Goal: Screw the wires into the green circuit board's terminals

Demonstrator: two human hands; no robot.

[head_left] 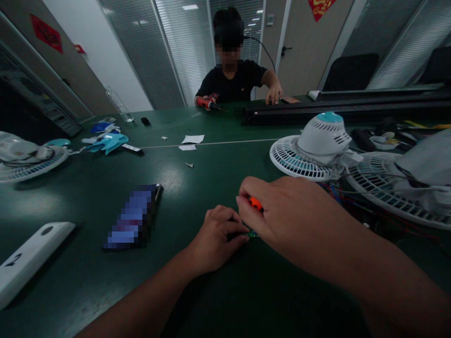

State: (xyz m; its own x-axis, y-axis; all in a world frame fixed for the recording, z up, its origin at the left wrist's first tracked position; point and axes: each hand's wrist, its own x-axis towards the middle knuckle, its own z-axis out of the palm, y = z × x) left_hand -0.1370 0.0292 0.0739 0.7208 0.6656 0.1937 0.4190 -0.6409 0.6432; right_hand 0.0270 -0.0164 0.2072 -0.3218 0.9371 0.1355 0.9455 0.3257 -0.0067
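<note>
Left hand (pixel 220 237) pinches small green piece (pixel 252 234), mostly hidden, over desk (pixel 197 185). Right hand (pixel 285 209) closed round orange-and-black handle (pixel 256 203). Phone (pixel 131 218) to left; white fan unit (pixel 322 134) beyond right hand. Person (pixel 234 82) opposite, red drill (pixel 206 103) alongside.

1. From my remote post, I am seeing a green tabletop (pixel 211 188) filling the foreground, a pale seam (pixel 229 142) running across it.
2. Behind, glass panels with blinds (pixel 186 56) are rising; ceiling-light reflections (pixel 190 7) are showing in them.
3. Left: a white wall (pixel 95 51) is slanting in my view; a red decoration (pixel 47 33) is hanging beyond.
4. Right of centre, a brownish door (pixel 313 51) is bearing a dark handle (pixel 286 49) and a red-and-gold ornament (pixel 320 7).
5. Right, a dark chair back (pixel 352 72) is standing.
6. Light is looking dim, glare pooling on the tabletop.
</note>
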